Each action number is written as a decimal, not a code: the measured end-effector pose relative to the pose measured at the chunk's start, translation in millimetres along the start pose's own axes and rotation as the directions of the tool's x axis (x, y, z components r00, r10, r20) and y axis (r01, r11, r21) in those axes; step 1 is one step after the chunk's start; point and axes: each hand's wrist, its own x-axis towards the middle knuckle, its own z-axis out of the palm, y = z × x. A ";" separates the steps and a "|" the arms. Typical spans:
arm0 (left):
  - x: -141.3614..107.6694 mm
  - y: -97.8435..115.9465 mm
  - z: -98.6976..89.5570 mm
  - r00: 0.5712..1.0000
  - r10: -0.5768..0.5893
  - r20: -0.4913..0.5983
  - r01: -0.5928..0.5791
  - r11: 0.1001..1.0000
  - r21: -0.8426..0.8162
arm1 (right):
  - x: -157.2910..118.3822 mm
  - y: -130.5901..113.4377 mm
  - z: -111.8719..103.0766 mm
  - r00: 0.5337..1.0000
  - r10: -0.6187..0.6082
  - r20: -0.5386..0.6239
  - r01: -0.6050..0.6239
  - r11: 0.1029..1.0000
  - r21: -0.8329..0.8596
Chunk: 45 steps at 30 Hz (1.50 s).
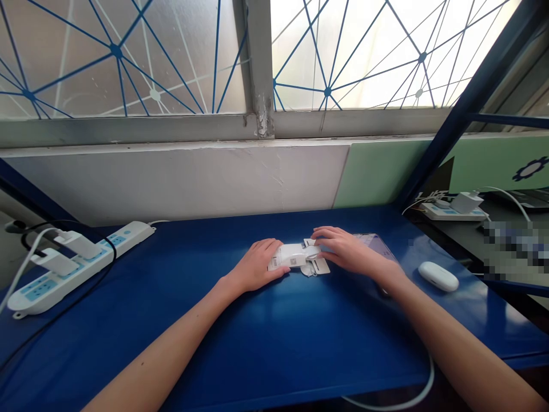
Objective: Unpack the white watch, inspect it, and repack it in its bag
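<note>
My left hand [263, 264] is closed around the left end of a small white box [291, 256] with printed labels, holding it on the blue desk. At the box's right end, the fingertips of my right hand [338, 245] close on a small white piece [313, 252], partly hidden by the fingers; I cannot tell its kind. Beneath that hand lie a flat white card [321, 266] and what looks like a thin white loop [307, 270]. Part of a phone [377, 245] shows behind my right wrist, lying flat with its screen lit.
A white power strip [128, 232] with plugged-in chargers [58, 261] and a black cable [92, 289] occupies the desk's left side. A white earbud case [438, 276] sits to the right. Blue frame bars flank the blue desk [240, 349], with a window wall behind.
</note>
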 end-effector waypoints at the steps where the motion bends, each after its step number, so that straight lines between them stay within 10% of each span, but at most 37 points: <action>1: -0.1 0.5 -0.6 1.000 -0.001 0.000 0.001 1.000 0.002 | -1.3 2.4 -2.5 1.000 0.023 0.016 -0.023 1.000 0.011; 9: 0.0 -0.6 -0.3 1.000 -0.015 0.006 0.015 1.000 0.017 | -9.0 9.2 -14.2 0.957 0.228 0.179 -0.247 0.964 0.096; 30: -0.6 -1.4 1.3 1.000 0.006 -0.007 -0.006 1.000 0.018 | 4.8 -10.8 32.8 0.996 0.067 -0.052 -0.062 0.994 0.092; 45: -0.2 -2.4 -0.5 1.000 -0.023 0.007 0.023 1.000 -0.016 | -4.2 14.3 -1.9 0.991 0.121 0.060 -0.127 0.986 0.109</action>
